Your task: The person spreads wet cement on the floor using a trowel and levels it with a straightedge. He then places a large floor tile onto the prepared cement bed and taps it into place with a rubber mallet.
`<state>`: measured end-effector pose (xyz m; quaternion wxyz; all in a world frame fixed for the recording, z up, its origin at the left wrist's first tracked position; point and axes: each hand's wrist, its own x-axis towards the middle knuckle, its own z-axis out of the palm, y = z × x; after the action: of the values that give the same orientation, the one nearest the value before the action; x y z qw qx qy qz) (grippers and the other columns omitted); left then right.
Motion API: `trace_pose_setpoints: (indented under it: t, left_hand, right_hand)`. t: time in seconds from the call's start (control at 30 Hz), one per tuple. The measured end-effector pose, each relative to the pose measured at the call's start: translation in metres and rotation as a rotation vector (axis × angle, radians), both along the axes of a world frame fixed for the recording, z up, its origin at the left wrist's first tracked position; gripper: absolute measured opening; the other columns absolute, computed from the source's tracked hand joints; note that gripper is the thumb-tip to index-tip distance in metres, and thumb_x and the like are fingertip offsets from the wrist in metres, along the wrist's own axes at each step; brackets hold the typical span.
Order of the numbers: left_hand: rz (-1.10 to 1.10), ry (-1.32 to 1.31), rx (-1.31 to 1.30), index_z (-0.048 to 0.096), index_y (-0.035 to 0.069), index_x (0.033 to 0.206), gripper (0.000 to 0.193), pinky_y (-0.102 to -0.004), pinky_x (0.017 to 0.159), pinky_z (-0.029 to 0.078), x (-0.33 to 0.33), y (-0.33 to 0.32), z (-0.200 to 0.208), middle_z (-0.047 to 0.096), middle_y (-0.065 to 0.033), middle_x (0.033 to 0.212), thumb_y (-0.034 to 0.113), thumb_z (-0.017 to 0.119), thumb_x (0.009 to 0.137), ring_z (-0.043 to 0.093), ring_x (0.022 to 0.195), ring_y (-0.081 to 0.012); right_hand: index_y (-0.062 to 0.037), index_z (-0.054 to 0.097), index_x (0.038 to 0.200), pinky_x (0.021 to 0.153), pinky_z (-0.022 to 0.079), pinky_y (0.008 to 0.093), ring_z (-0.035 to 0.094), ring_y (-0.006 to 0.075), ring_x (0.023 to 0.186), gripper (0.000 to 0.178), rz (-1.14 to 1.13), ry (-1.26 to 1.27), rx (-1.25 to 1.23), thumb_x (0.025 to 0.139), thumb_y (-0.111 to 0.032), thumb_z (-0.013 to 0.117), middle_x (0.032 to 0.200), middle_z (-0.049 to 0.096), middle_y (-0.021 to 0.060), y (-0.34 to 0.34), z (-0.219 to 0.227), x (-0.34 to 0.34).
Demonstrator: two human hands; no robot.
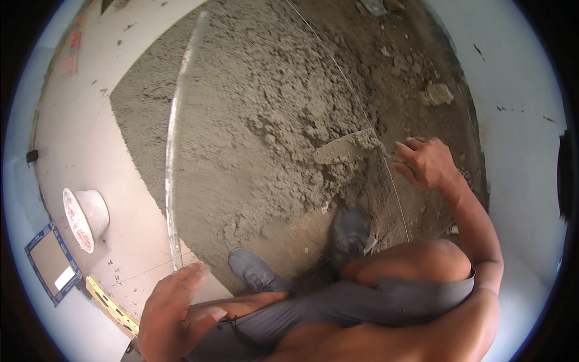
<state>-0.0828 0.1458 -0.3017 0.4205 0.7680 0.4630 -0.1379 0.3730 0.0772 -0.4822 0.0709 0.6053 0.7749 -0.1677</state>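
A trowel point(345, 148) lies with its flat blade against the rough grey mortar point(241, 108), some mortar heaped on its near-hand end. My right hand point(425, 161) is curled at that end, closed around what appears to be the trowel's handle, mostly hidden by the fingers. Close to my left knee, my left hand point(172, 311) has its thumb apart from its fingers and shows nothing held. Just beyond those fingertips is the near end of a long metal straightedge point(171, 145), which runs away across the mortar's left side.
A taut string point(338, 66) crosses above the mortar's right edge. Beyond it are bare dirt and rubble point(416, 72) along the wall point(512, 78). On the left, pale tiles point(90, 133) carry a white bowl point(90, 217), a blue-framed panel point(54, 263) and a yellow level point(111, 306). My shoes point(256, 269) stand at the mortar's near edge.
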Motion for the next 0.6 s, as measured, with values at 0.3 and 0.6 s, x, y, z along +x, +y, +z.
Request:
trace_pose_setpoints:
  t: [0.3,0.6]
  left_hand:
    - [-0.054,0.026,0.059,0.061,-0.001,0.123,0.055,-0.0409,0.099,0.046,0.012,-0.004,0.008,0.063,-0.0184,0.124,0.029,0.076,0.079,0.059,0.118,-0.0345]
    - [-0.044,0.044,0.059,0.060,0.001,0.125,0.058,-0.0406,0.098,0.046,0.012,0.000,0.000,0.062,-0.0174,0.126,0.034,0.075,0.080,0.059,0.116,-0.0345]
  right_hand:
    - [-0.0052,0.055,0.101,0.061,0.051,0.0474,0.063,0.0388,0.071,0.034,-0.007,-0.042,0.193,0.093,-0.038,0.061,0.075,0.063,0.0171,0.173,-0.038,0.004]
    - [-0.0059,0.052,0.097,0.052,0.051,0.0431,0.061,0.0296,0.059,0.031,0.126,0.123,0.174,0.099,-0.037,0.051,0.064,0.057,0.0145,0.183,-0.028,-0.038]
